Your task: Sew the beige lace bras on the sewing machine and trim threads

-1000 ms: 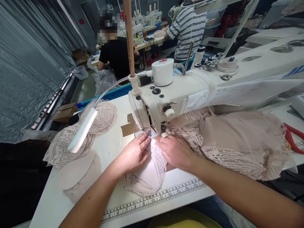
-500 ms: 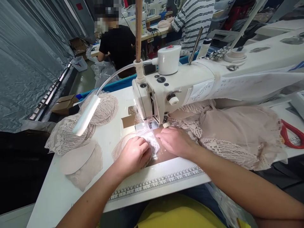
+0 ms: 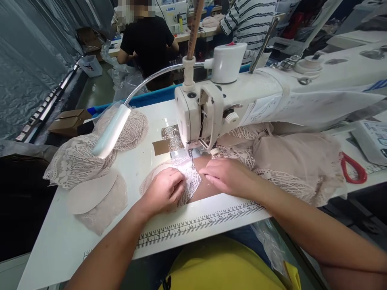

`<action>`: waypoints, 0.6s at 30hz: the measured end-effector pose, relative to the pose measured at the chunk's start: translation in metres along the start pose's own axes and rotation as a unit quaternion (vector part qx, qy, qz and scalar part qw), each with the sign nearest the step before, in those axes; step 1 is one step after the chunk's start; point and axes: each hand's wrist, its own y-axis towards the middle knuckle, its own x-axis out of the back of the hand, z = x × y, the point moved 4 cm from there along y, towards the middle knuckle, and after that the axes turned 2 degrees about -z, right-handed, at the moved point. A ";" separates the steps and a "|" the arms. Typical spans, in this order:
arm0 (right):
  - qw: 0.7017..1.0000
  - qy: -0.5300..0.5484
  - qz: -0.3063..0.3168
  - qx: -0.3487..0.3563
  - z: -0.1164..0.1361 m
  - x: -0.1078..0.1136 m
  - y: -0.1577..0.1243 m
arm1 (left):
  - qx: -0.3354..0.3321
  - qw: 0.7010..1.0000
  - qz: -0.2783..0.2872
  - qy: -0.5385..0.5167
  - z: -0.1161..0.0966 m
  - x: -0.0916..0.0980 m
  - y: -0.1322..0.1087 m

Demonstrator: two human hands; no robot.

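The person is wearing a plain yellow garment (image 3: 220, 266), which is rounding over the front. A small black detail (image 3: 167, 282) is showing at its lower left. Dark blue cloth (image 3: 246, 235) is appearing around the yellow. The left hand (image 3: 163, 187), right hand (image 3: 225, 173) and forearms (image 3: 302, 225) are showing bare.

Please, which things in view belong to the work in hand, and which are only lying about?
In the work:
lace piece, under the left hand
right hand, close to its edge
sewing machine, its head at the lace's far edge
lace bundles at left, probably

Apparently just lying about:
red handle, at right
cardboard box, behind the table
plastic bin, farther back
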 end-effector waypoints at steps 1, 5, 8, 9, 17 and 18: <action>1.000 -0.006 0.013 0.020 0.004 -0.002 -0.003 | -0.003 1.000 0.000 0.001 0.000 0.000 0.000; 0.997 -0.057 0.044 0.042 0.018 -0.017 -0.016 | -0.051 0.998 0.001 0.036 -0.001 -0.005 0.000; 0.996 -0.083 0.020 0.021 0.021 -0.026 -0.023 | -0.099 0.991 0.002 0.092 -0.003 -0.011 -0.002; 0.996 -0.085 0.009 0.020 0.022 -0.028 -0.025 | -0.110 0.988 0.007 0.109 -0.003 -0.013 -0.003; 0.995 -0.091 -0.038 0.022 0.019 -0.038 -0.033 | -0.136 0.970 0.043 0.198 -0.006 -0.025 -0.005; 0.995 -0.091 -0.043 0.023 0.019 -0.038 -0.033 | -0.136 0.969 0.045 0.202 -0.007 -0.025 -0.005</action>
